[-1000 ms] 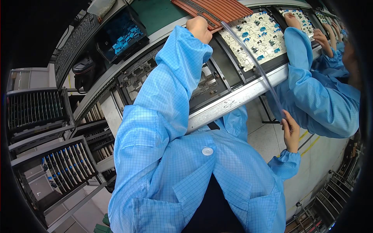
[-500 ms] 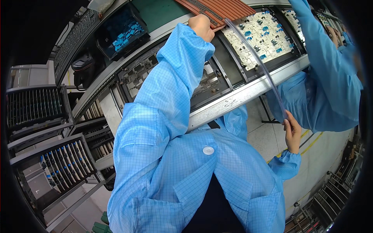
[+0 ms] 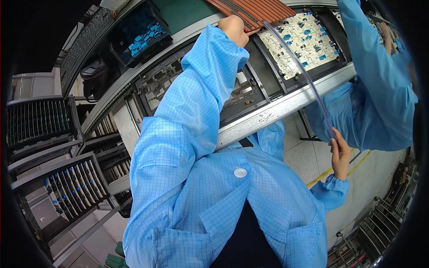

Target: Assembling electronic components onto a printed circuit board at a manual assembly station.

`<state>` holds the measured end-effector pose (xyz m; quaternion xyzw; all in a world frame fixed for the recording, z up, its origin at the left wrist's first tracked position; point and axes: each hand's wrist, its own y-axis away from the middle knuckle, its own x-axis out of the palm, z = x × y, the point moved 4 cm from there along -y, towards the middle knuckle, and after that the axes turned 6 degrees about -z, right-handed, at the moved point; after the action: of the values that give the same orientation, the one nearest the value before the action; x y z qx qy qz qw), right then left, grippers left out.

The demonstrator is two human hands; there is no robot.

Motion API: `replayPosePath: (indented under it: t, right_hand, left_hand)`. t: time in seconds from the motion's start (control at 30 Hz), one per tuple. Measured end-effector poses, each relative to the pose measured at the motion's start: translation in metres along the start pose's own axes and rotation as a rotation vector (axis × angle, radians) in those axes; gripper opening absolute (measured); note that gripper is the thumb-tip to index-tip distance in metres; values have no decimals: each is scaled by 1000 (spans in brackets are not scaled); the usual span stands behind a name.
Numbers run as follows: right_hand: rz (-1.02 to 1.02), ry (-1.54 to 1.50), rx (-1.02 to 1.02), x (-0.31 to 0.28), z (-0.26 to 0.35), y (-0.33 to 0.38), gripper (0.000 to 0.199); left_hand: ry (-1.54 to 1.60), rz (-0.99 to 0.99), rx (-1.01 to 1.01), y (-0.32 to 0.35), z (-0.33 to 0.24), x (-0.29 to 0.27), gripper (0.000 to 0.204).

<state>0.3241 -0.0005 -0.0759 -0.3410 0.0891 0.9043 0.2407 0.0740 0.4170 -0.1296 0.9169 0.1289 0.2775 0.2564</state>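
My right hand (image 3: 340,152) pinches the lower end of a long, clear plastic tube (image 3: 308,79), off the near side of the metal rail. The tube slants up and left across the rail to the edge of a reddish-brown ribbed tray (image 3: 272,11). Beside that edge is my left hand (image 3: 233,29), its fingers curled; what they grip is hidden behind the hand. Dark parts line a groove in the tray. Under the tube lies a pale circuit board (image 3: 297,44) dotted with blue and black components.
A black bin (image 3: 145,38) of blue parts stands at the upper left, by a keyboard (image 3: 85,44) and a handheld scanner (image 3: 94,73). Metal fixtures (image 3: 163,82) sit inside the rail (image 3: 286,107). Racks of boards (image 3: 73,187) stand left; a co-worker's blue sleeve (image 3: 375,58) is at right.
My right hand and the tube's lower end have shifted slightly to the right. My left hand stays by the tray edge. The co-worker's hand at the far right has moved a little.
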Motion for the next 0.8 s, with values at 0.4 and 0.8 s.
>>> replayPosePath:
  t: [0.4, 0.8]
  right_hand:
    - [20, 549, -214, -78, 127, -7, 39]
    - [38, 866, -380, -123, 208, -31, 39]
  left_hand:
    - [-240, 197, 335, -35, 23, 8, 20]
    - [101, 238, -38, 52, -28, 32, 33]
